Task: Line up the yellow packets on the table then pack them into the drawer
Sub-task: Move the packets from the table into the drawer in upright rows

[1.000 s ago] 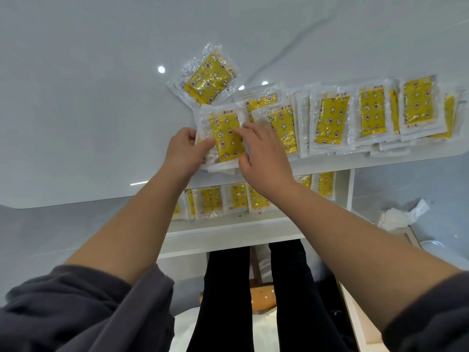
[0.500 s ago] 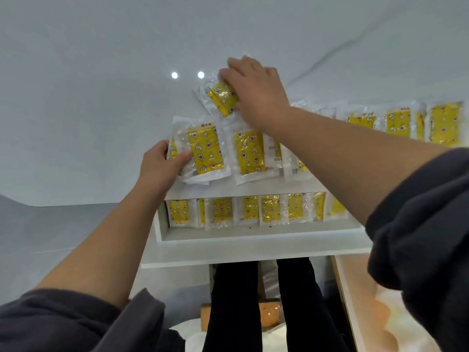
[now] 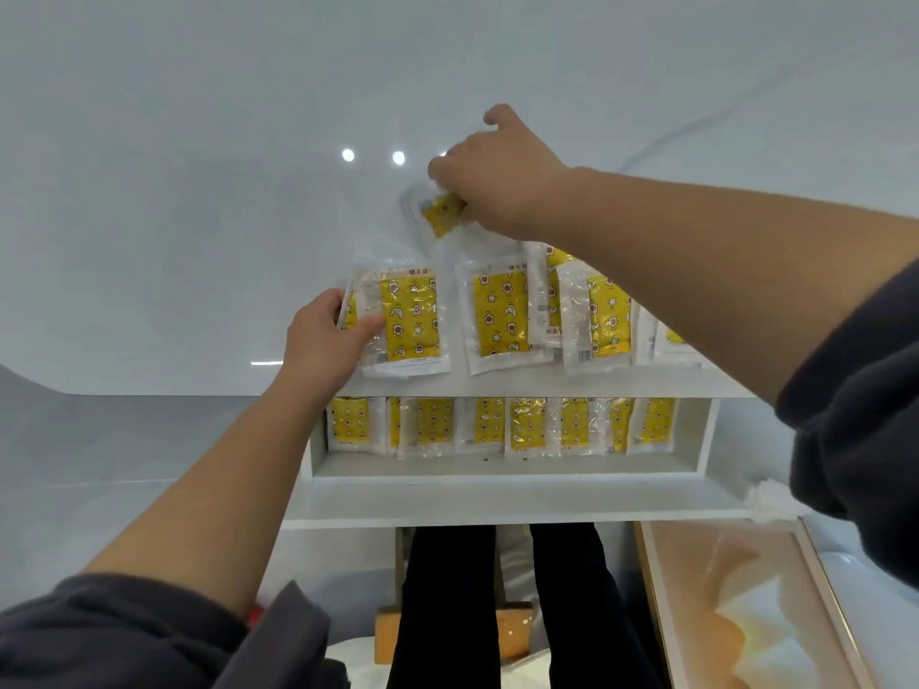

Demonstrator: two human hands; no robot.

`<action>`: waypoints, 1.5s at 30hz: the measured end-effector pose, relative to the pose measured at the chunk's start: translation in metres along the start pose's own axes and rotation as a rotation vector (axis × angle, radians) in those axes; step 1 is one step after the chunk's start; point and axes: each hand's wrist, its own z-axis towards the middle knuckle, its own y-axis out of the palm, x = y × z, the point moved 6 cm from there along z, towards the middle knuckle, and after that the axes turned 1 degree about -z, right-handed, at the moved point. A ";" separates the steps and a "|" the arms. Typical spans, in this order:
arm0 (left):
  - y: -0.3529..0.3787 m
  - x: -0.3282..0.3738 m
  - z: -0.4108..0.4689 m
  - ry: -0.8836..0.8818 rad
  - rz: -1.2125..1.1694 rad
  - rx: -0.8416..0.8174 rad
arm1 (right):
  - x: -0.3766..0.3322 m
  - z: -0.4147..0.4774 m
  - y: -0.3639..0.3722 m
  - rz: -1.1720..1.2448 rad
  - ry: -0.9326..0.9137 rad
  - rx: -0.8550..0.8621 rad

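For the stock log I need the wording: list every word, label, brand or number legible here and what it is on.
No text can be read for certain.
left-end packet, held by the left hand: short print at its top edge, too blurred.
second packet: same top-edge print, too blurred.
far packet, pinched by the right hand: no print shows.
drawer packets: too small to read.

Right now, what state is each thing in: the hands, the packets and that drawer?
left hand: grips the leftmost packet by its edge.
right hand: grips the stray packet.
leftmost packet: flat on the table.
stray packet: behind the table row, partly under the hand.
drawer: open, with drawer packets in a line inside.
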 end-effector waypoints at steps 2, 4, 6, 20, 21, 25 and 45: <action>-0.005 -0.006 -0.003 -0.021 0.014 0.005 | -0.001 -0.011 -0.006 0.045 -0.062 0.028; -0.011 -0.012 -0.008 -0.047 0.021 0.011 | -0.009 -0.025 -0.011 0.003 -0.196 -0.017; -0.016 -0.018 -0.012 -0.068 0.029 0.022 | -0.026 -0.038 -0.009 -0.156 -0.359 -0.116; -0.014 -0.034 -0.017 -0.059 -0.031 0.075 | -0.080 -0.057 0.055 -0.364 -0.585 -0.203; -0.013 -0.035 -0.017 -0.059 -0.030 0.078 | -0.078 -0.055 0.051 -0.323 -0.559 -0.174; -0.014 -0.035 -0.020 -0.055 -0.026 0.089 | -0.067 -0.049 0.027 -0.013 -0.355 -0.016; 0.072 -0.134 -0.088 -0.215 -0.261 -0.076 | -0.119 -0.190 0.138 1.681 0.548 0.157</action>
